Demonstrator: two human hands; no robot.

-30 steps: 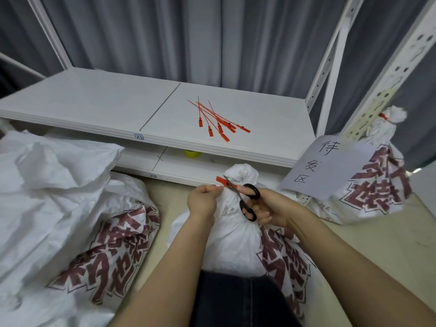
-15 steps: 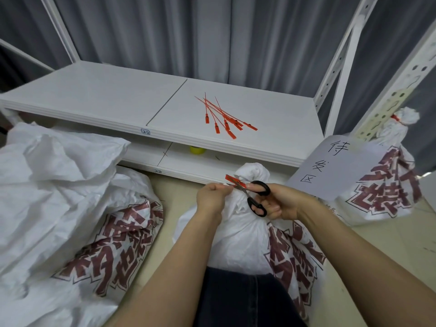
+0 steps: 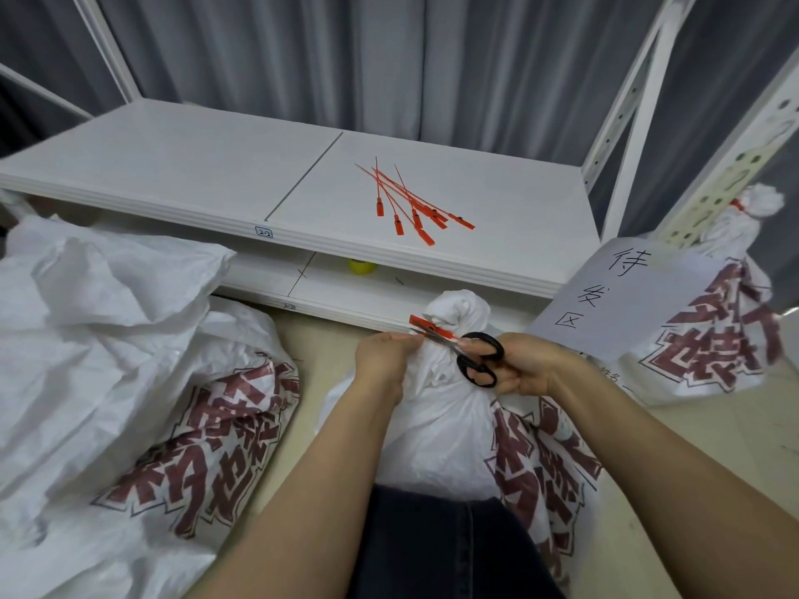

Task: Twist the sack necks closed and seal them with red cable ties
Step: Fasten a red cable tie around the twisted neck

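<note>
Where the centre sack [image 3: 436, 408] stands on the floor [image 3: 328, 339], its twisted neck is bound by a red cable tie [image 3: 421, 323]. The tie's tail is pinched by the left hand [image 3: 382, 361]; black scissors [image 3: 463, 361] are gripped by the right hand [image 3: 527, 365]. Advised: tail held taut, cut made close to the lock, cloth avoided. The tail is largely hidden behind blades and fingers.

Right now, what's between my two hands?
In the head view, the twisted sack neck, with the red cable tie and scissors across it, lies between left hand and right hand.
</note>
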